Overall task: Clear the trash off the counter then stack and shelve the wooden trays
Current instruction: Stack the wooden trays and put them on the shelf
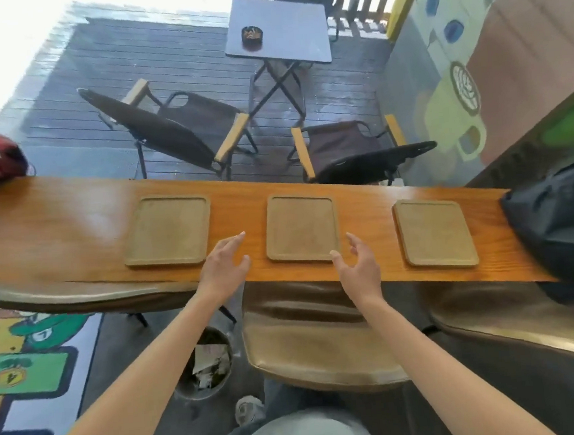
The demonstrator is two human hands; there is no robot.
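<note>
**Wooden trays: three on counter, hands poised at the middle one**

Wooden trays sit flat in a row on the wooden counter (74, 234), apart from one another. All three are bare inside: pale tan, rectangular, rounded corners, low raised rim.

Middle tray (301, 228): lies between the two hands. Left hand (226, 265) is just beside its left edge, fingers spread, palm turned inward, holding nothing. Right hand (358, 263) is at its near right corner, fingers apart and curled; thumb tip looks to be at the rim, contact uncertain.

Left tray (168, 230): just outward of the left hand. Right tray (435, 233): outward of the right hand.

Bin (204, 363): on the floor below the left forearm, round, holds crumpled pale paper scraps.

Dark bag (557, 220): on the counter beyond the right tray.
</note>
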